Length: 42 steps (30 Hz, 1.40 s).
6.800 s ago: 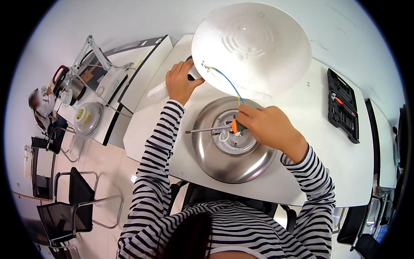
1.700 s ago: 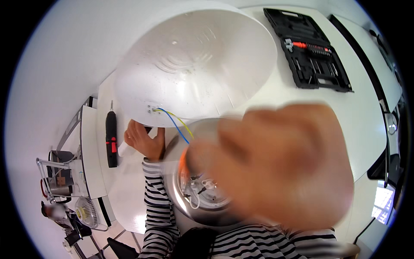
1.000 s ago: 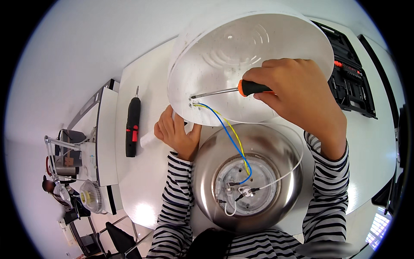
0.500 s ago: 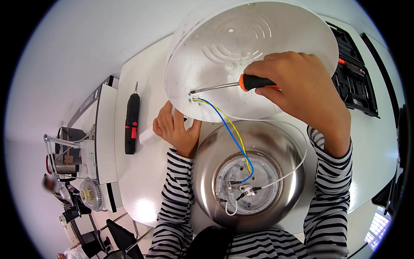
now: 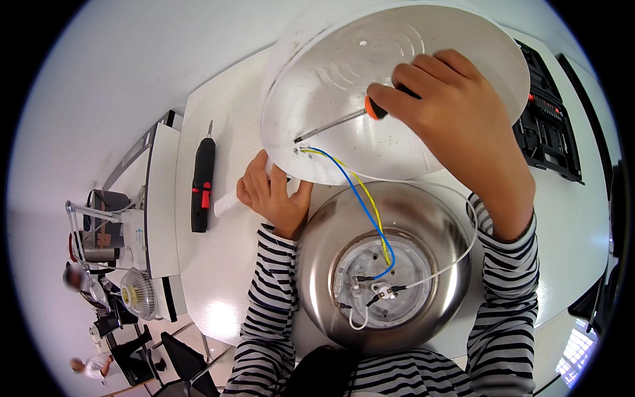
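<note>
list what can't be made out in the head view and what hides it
In the head view:
Most of the screwdriver handle: covered by the right hand.
Whether the screwdriver tip sits in a screw: too small to tell.
Part of the tool case: behind the white bowl.
Part of the white bar: behind the left hand.

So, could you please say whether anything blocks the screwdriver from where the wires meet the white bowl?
Nothing visible does: the right hand holds the screwdriver across the white bowl, and the blue wire and yellow wire do not cross its shaft.
</note>
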### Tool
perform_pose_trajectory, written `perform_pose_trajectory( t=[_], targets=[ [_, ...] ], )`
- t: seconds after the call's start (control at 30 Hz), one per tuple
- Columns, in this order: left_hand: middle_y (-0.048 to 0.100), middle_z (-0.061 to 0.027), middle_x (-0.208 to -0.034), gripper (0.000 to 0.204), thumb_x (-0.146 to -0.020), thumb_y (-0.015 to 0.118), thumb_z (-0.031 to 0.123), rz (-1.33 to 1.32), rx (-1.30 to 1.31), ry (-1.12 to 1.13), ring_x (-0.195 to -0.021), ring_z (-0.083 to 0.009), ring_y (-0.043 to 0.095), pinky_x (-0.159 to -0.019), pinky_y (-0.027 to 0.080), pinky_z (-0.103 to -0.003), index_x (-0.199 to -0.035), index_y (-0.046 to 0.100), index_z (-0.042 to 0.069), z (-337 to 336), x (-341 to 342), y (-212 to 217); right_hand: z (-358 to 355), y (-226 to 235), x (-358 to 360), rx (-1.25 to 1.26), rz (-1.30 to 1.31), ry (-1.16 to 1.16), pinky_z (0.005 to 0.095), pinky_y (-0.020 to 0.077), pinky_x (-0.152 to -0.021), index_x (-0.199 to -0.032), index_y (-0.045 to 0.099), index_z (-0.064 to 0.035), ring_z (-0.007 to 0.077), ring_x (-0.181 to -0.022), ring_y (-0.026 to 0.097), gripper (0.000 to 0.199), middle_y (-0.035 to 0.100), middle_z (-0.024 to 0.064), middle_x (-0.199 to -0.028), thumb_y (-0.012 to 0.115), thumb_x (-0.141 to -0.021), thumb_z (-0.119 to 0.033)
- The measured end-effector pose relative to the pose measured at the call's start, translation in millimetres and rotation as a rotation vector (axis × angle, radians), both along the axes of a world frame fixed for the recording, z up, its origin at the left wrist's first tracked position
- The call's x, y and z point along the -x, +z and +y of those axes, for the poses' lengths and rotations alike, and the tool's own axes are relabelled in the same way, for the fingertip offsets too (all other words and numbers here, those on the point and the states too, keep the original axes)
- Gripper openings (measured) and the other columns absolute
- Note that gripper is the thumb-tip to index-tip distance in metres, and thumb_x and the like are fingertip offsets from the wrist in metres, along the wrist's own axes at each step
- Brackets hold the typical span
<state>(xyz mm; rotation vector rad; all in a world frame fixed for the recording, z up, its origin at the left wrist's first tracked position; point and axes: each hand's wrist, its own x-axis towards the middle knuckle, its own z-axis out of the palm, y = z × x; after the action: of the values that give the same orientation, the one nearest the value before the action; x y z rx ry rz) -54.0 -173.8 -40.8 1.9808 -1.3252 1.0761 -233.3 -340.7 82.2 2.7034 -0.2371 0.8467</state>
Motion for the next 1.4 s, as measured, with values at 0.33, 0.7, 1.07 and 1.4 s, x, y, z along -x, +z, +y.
perform_pose_trajectory(
  t=[0.33,0.7,1.07,1.4],
  targets=[
    [0.053,-0.0088,-0.108,0.036,-0.068,0.068,0.026,0.037,0.025,-0.014,-0.097,-0.023,0.049,-0.085,0.025,-0.039,-0.098,0.059,0.009,-1,1,-2,-19,-12,-8,0.0,-0.01,0.075,0.031,0.0412,-0.078,-0.091,0.059,-0.0117,0.017,-0.078,0.054,0.022,0.055,-0.0002,-0.076,0.063,-0.069,-0.013],
    [0.053,-0.0094,-0.108,0.035,-0.067,0.069,0.027,0.054,0.025,-0.017,-0.097,-0.0232,0.05,-0.085,0.025,-0.038,-0.095,0.059,0.009,-2,3,-3,-21,-11,4,-0.423,0.206,0.1,0.036,0.0431,-0.059,-0.083,0.061,-0.0118,0.0237,-0.067,0.058,0.015,0.058,0.0062,-0.068,0.061,-0.076,-0.025],
    [0.052,-0.0047,-0.108,0.053,-0.063,0.066,0.027,0.107,0.037,-0.002,-0.099,-0.0199,0.049,-0.084,0.027,-0.04,-0.115,0.059,0.02,0,7,3,-10,9,8,-0.798,0.079,0.202,0.0277,0.0424,-0.053,-0.099,0.056,-0.0066,0.0217,-0.061,0.056,0.042,0.058,0.0107,-0.081,0.058,-0.058,0.003],
    [0.053,-0.0059,-0.103,0.05,-0.061,0.068,0.025,0.138,0.106,-0.003,-0.094,-0.0198,0.052,-0.08,0.029,-0.037,-0.11,0.062,0.018,3,11,8,-53,-15,14,-1.068,-0.145,0.127,0.0186,0.0435,-0.059,-0.102,0.052,-0.0002,0.01,-0.066,0.052,0.036,0.052,0.0091,-0.101,0.069,-0.071,-0.009]
  ],
)
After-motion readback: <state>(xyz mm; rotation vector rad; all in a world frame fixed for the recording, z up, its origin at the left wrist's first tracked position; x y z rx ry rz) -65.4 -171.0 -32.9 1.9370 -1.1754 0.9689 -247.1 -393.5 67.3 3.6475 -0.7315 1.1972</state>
